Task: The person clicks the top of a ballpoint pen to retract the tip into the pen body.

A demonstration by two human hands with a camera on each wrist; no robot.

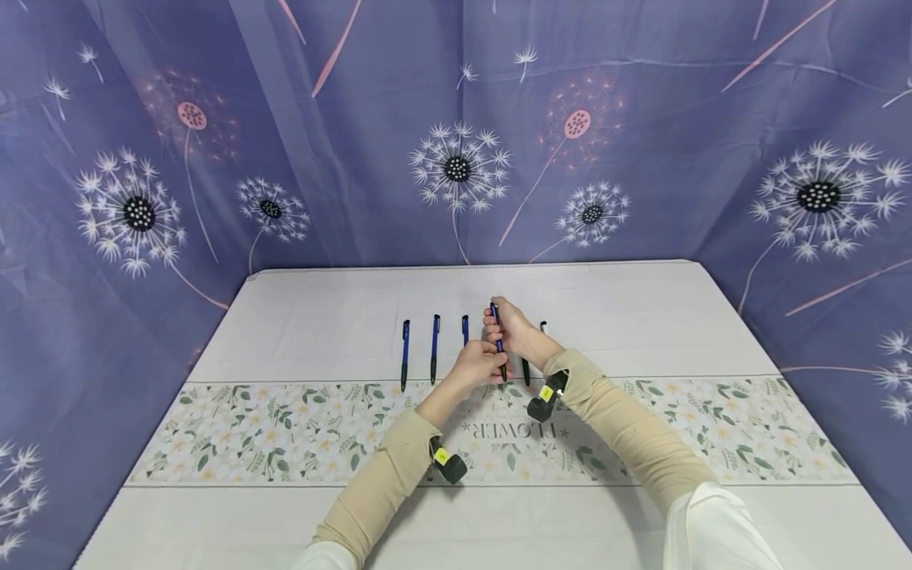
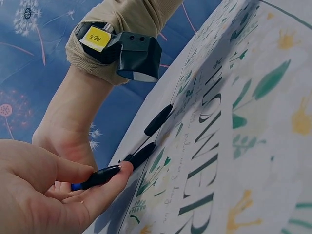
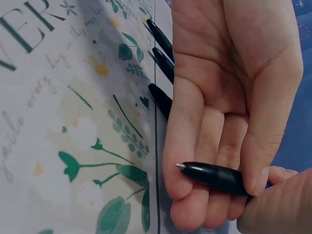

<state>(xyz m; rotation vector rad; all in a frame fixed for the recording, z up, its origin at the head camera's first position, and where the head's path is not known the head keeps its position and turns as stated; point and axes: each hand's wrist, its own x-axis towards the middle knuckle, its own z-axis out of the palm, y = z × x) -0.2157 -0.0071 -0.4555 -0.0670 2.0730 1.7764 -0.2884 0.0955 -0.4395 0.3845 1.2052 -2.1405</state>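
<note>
Both hands hold one blue pen (image 1: 497,328) between them, over the row of pens. My left hand (image 1: 476,368) pinches its black grip between thumb and fingers; in the left wrist view the writing tip (image 2: 117,168) pokes out past the fingertips. My right hand (image 1: 514,326) grips the blue upper end, farther from me, with its fingers curled round the barrel. In the right wrist view the black grip (image 3: 214,176) lies across the left fingers under the thumb, its metal point bare.
Left of the hands lie two blue pens (image 1: 405,352) (image 1: 435,348) and a third pen (image 1: 465,326), partly hidden by my left hand. Another pen (image 1: 526,372) lies right of the held one, partly covered by my right hand. A floral strip (image 1: 285,427) crosses the white table; a patterned curtain (image 1: 356,222) stands behind.
</note>
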